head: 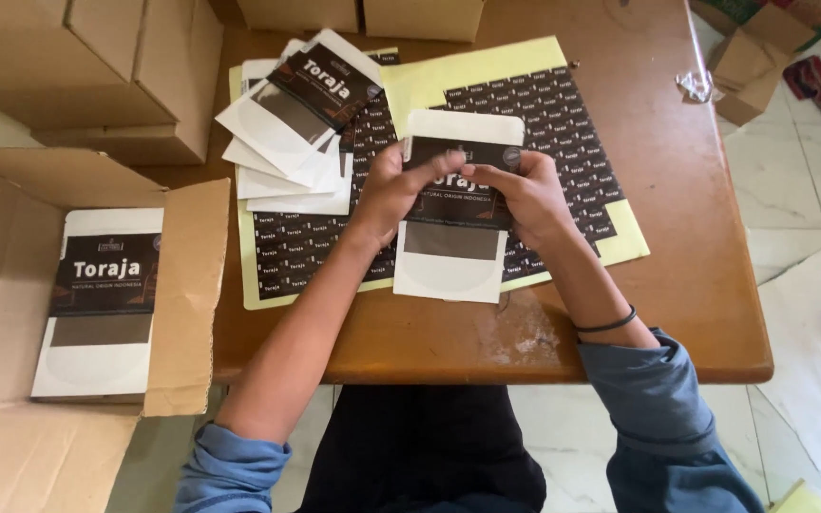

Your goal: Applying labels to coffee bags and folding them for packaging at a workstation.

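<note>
Labelling is the step we are judging in hand: both our left hand (393, 185) and right hand (525, 195) are pinching the white flat pouch with dark label (450, 223) above the wooden bench (696, 285), fingers closed on its upper band, and pressing it flat seems next.

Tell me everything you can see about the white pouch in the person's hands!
The white pouch is a flat, rectangular, paper-like packet with a dark label across its upper half and a greyish window strip below it. It lies lengthwise above the wooden table, over a yellow sheet of small dark stickers. The left hand and right hand grip its top part, fingers pressing on the label.
</note>
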